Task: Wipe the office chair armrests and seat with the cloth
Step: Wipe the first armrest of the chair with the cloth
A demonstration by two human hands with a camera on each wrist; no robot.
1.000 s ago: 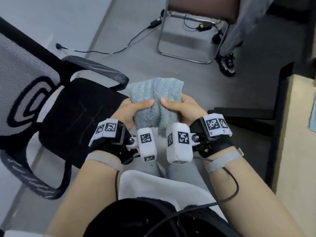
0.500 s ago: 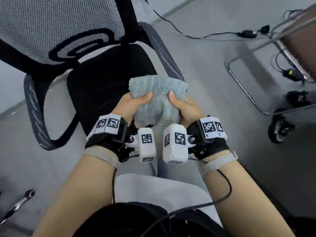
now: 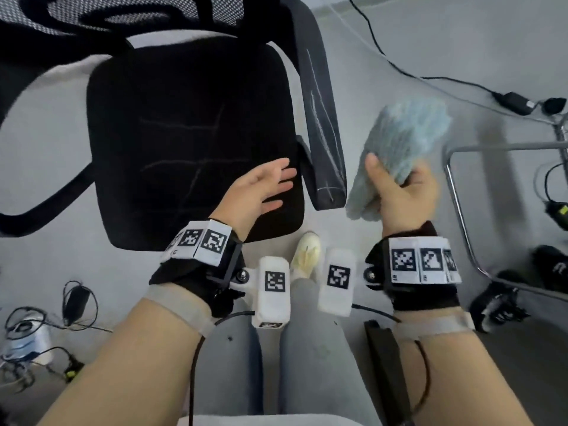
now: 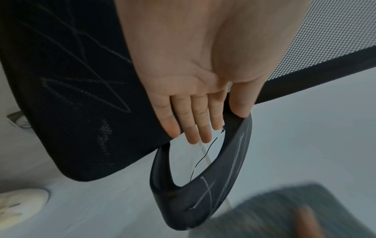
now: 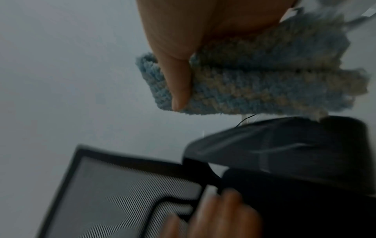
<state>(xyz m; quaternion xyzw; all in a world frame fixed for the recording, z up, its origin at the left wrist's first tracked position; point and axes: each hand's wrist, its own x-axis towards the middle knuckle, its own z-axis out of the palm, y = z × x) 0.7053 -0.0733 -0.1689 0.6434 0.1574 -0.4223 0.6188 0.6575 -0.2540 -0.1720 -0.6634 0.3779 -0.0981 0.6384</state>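
Head view shows the right hand (image 3: 402, 195) curled round the blue cloth (image 3: 402, 142), with the thumb pressed on top. That cloth is up in the air, just beside the right armrest (image 3: 322, 124) and not touching it. The left hand (image 3: 261, 192) is spread flat, fingers straight, over the front right corner of the black seat (image 3: 184, 133); I cannot tell if it touches the seat.

Both wrists wear black bands with square black-and-white code tags (image 3: 212, 241). No words can be read on them.

Pale scribble lines mark the seat and the armrest. The left armrest (image 3: 46, 198) curves out on the far side, and the mesh back (image 3: 92, 10) is at the top.

On the grey floor (image 3: 430, 41) a black cord (image 3: 399, 69) runs to a plug box (image 3: 513, 103). A metal chair frame (image 3: 455, 186) stands right of the cloth. More wires (image 3: 73, 302) lie at the lower left. A pale shoe (image 3: 307, 253) shows between the wrists.
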